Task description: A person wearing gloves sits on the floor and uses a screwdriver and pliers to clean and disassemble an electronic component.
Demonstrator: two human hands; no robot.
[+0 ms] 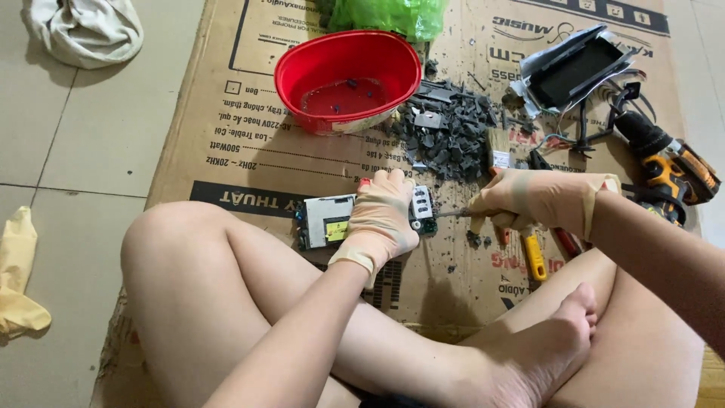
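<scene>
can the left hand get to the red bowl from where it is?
Probably yes. The left hand is pressing on the circuit board, and the red bowl sits just beyond it on the cardboard, with only bare cardboard between. It would have to let go first.

Left hand [380,219] and right hand [529,200]: beige gloves. Circuit board [332,221]: green, with silver plate and yellow label. Bowl [347,79], far: red. Plastic bag [385,15], far: bright green. Debris pile [445,132]: dark grey. Drill [672,170], right: orange and black. Cardboard sheet [226,151]: brown, black print. Floor tiles [75,136], left: pale grey.
</scene>
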